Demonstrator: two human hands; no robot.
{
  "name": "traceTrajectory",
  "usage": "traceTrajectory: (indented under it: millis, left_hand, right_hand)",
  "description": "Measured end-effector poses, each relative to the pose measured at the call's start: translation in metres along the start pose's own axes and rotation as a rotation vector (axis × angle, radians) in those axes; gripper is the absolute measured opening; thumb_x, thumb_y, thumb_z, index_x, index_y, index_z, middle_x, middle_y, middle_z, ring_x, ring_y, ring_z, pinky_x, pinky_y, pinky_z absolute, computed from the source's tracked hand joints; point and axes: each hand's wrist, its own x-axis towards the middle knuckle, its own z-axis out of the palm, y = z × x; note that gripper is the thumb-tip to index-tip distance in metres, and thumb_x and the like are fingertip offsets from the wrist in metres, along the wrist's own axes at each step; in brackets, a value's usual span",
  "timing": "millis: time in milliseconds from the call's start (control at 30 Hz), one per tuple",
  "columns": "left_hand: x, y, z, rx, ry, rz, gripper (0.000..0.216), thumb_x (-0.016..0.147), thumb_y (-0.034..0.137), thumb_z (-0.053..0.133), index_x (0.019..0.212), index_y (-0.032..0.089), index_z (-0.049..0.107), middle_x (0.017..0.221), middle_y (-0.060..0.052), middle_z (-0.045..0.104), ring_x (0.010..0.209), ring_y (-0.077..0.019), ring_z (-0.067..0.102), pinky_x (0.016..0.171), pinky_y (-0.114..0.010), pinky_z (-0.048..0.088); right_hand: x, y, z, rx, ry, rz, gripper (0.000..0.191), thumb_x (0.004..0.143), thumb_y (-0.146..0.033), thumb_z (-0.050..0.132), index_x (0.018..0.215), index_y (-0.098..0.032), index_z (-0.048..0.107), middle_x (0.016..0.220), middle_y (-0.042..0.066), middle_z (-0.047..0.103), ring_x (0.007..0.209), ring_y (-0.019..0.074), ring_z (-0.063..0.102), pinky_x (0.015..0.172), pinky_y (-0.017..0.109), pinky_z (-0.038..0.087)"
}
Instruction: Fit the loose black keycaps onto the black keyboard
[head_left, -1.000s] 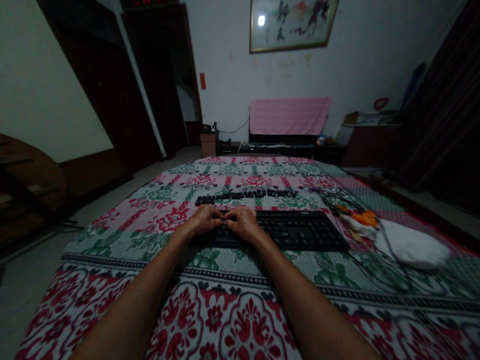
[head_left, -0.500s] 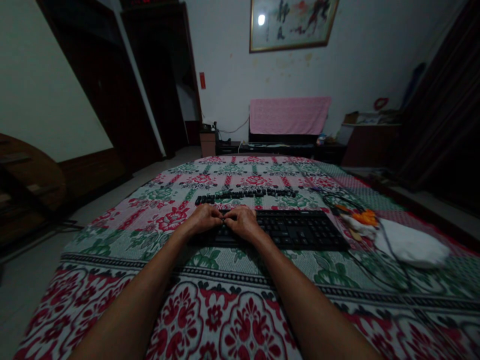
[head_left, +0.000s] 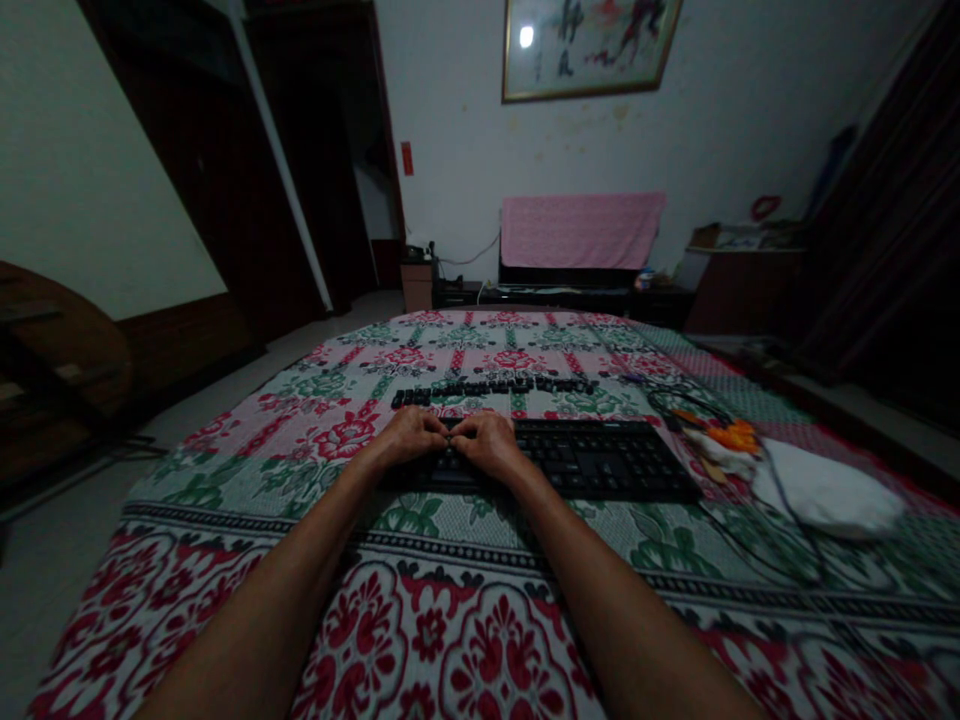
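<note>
A black keyboard (head_left: 600, 462) lies lengthwise across the patterned cloth in front of me. Over its left part, my left hand (head_left: 409, 436) and my right hand (head_left: 487, 443) meet with their fingertips nearly touching. Both hands are closed, the fingers bent and pinched down at the keys. Whatever they pinch is too small and dark to make out. Beyond the keyboard runs an uneven row of loose black keycaps (head_left: 495, 387). My hands cover much of the keyboard's left end.
To the right lie coiled black cables (head_left: 694, 400), an orange item (head_left: 735, 436) and a white cloth-like bundle (head_left: 829, 488). The flowered cloth (head_left: 405, 600) spreads over the whole surface. Farther back, a pink towel (head_left: 581, 230) hangs over a dark object against the wall.
Both hands keep nearly the same pinched pose over the keyboard's left part. The view has shifted very slightly; the keycaps and keyboard otherwise look the same.
</note>
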Motion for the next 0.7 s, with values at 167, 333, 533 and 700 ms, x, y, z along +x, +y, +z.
traceTrajectory:
  millis: [167, 333, 533, 700]
  left_hand:
    - [-0.001, 0.001, -0.001, -0.06, -0.03, 0.006, 0.029, 0.06, 0.031, 0.054, 0.075, 0.011, 0.069, 0.053, 0.002, 0.054, 0.047, -0.0077, 0.04, 0.045, -0.02, 0.029]
    - [-0.001, 0.004, -0.002, -0.05, -0.011, -0.052, 0.029, 0.057, 0.029, 0.055, 0.075, 0.011, 0.069, 0.049, 0.003, 0.051, 0.044, -0.0072, 0.036, 0.044, -0.021, 0.027]
    - [0.002, -0.002, -0.001, -0.027, -0.03, 0.011, 0.029, 0.06, 0.031, 0.054, 0.075, 0.011, 0.069, 0.051, 0.002, 0.052, 0.045, -0.0072, 0.037, 0.044, -0.02, 0.027]
    - [0.004, -0.006, -0.002, 0.002, -0.05, 0.058, 0.03, 0.062, 0.031, 0.053, 0.076, 0.01, 0.069, 0.052, 0.002, 0.053, 0.047, -0.0073, 0.038, 0.044, -0.019, 0.027]
  right_hand:
    - [0.001, 0.003, 0.002, 0.019, -0.004, -0.025, 0.017, 0.071, -0.031, 0.057, 0.081, -0.029, 0.07, 0.085, -0.002, 0.068, 0.092, 0.017, 0.055, 0.078, 0.028, 0.037]
    - [0.002, 0.003, 0.002, -0.002, -0.011, -0.006, 0.019, 0.072, -0.029, 0.056, 0.086, -0.03, 0.069, 0.085, -0.002, 0.068, 0.091, 0.0162, 0.056, 0.08, 0.028, 0.036]
    - [0.001, 0.001, 0.002, 0.017, -0.014, 0.0, 0.019, 0.072, -0.029, 0.055, 0.086, -0.029, 0.069, 0.086, -0.002, 0.069, 0.088, 0.0156, 0.058, 0.078, 0.028, 0.037]
    - [0.001, 0.0, 0.002, 0.022, -0.014, -0.004, 0.019, 0.072, -0.029, 0.056, 0.084, -0.028, 0.07, 0.085, -0.002, 0.069, 0.087, 0.0153, 0.058, 0.077, 0.027, 0.037]
